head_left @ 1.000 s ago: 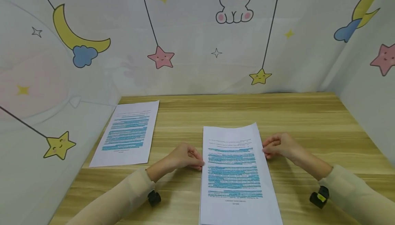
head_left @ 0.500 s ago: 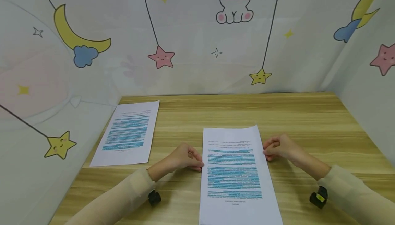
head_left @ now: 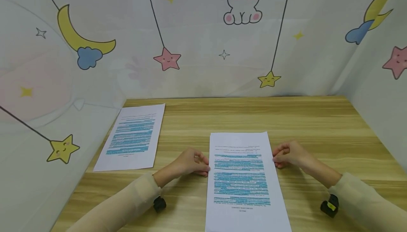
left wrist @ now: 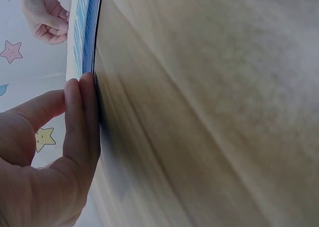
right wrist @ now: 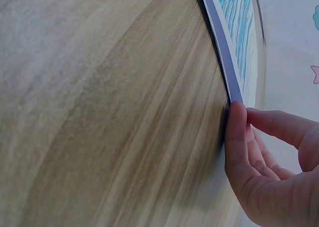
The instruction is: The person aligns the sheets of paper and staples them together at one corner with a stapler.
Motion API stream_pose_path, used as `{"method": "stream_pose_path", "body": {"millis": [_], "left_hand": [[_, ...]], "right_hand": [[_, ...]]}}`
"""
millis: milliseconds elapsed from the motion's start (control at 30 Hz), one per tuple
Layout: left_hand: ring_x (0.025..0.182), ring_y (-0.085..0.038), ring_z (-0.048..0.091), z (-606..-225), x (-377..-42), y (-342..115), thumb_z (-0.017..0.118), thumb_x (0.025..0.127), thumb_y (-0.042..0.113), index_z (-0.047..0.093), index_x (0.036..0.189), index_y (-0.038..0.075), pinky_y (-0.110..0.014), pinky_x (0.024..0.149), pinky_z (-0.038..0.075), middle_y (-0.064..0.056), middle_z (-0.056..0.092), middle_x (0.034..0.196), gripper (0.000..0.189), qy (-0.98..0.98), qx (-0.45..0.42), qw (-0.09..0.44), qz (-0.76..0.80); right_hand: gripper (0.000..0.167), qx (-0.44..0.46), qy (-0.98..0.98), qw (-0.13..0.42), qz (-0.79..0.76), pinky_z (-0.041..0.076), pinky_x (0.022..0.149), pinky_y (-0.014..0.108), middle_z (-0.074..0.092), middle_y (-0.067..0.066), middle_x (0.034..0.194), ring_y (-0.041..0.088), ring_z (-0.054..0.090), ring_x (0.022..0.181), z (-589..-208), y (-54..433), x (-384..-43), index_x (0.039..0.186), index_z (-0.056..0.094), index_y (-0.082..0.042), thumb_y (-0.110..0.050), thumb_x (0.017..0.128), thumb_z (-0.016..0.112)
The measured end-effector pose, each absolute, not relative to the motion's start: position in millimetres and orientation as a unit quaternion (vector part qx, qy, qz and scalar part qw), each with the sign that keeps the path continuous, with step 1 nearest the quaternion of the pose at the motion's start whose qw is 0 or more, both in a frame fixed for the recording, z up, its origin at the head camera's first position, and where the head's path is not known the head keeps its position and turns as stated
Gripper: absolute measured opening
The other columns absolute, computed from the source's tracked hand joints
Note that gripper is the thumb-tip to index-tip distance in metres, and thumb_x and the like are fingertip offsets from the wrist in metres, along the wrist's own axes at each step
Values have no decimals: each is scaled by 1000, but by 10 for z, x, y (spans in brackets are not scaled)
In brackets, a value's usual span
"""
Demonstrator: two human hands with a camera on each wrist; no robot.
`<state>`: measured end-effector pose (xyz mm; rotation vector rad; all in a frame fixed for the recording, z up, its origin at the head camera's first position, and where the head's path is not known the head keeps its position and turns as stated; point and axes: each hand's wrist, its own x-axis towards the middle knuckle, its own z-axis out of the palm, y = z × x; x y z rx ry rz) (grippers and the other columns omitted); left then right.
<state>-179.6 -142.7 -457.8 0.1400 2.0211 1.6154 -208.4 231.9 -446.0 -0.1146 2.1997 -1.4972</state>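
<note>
A stack of printed paper (head_left: 241, 179) with teal-highlighted lines lies in front of me on the wooden table. My left hand (head_left: 192, 163) pinches its left edge between thumb and fingers; the left wrist view shows the fingertips (left wrist: 85, 85) at the side of the sheets. On the opposite edge, my right hand (head_left: 290, 154) pinches the stack a little farther from me. In the right wrist view the index fingertip (right wrist: 237, 112) meets the sheets' side, with the thumb at the top. The near end of the stack runs out of the head view.
Another highlighted printed page (head_left: 131, 138) lies at the table's left side. The wooden table (head_left: 305, 119) is bordered by white cloth walls (head_left: 197, 76) printed with stars, moons and a rabbit. A dark wrist camera (head_left: 330, 205) hangs below the right sleeve.
The stack's raised far right corner has come down, and its far edge now looks straighter. Both hands have stayed at the side edges, the right sliding slightly nearer me.
</note>
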Motion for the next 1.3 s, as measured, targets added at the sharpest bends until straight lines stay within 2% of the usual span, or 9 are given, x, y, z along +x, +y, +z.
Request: {"method": "stream_pose_path", "body": {"millis": [400, 633, 867, 1167, 1300], "left_hand": [[68, -21, 71, -4565, -1796, -1442, 71, 87, -9, 64, 95, -12, -32, 67, 63, -16, 71, 81, 11, 761, 43, 267, 590], [68, -20, 71, -4581, -1770, -1474, 72, 86, -8, 64, 96, -12, -34, 69, 63, -14, 71, 80, 13, 759, 43, 266, 593], [72, -21, 72, -4504, -1766, -1579, 73, 88, -1, 65, 99, -9, -34, 70, 63, -11, 70, 80, 15, 783, 42, 250, 568], [76, -19, 69, -4347, -1774, -1724, 72, 91, 9, 67, 101, -3, -31, 72, 62, -9, 69, 82, 16, 827, 31, 201, 525], [80, -22, 70, -4275, -1787, -1802, 70, 94, 10, 67, 103, -4, -35, 75, 62, -12, 69, 87, 17, 828, 31, 201, 523]], "right_hand": [[19, -68, 804, 245, -537, 62, 62, 33, 66, 11, 77, 20, 67, 67, -4457, 2358, -2109, 102, 58, 18, 9, 89, 67], [18, -76, 817, 230, -523, 62, 60, 34, 67, 13, 77, 23, 67, 67, -4407, 2370, -2133, 101, 59, 17, 9, 89, 68], [17, -90, 829, 211, -511, 62, 61, 33, 66, 12, 75, 23, 67, 67, -4232, 2304, -2202, 100, 59, 17, 8, 89, 69], [20, -124, 853, 182, -473, 63, 67, 35, 65, 11, 76, 26, 68, 70, -3962, 2089, -2318, 103, 62, 16, 5, 89, 70], [18, -136, 854, 183, -468, 63, 65, 33, 66, 13, 77, 26, 68, 69, -3896, 1964, -2372, 102, 63, 14, 5, 89, 70]]}}
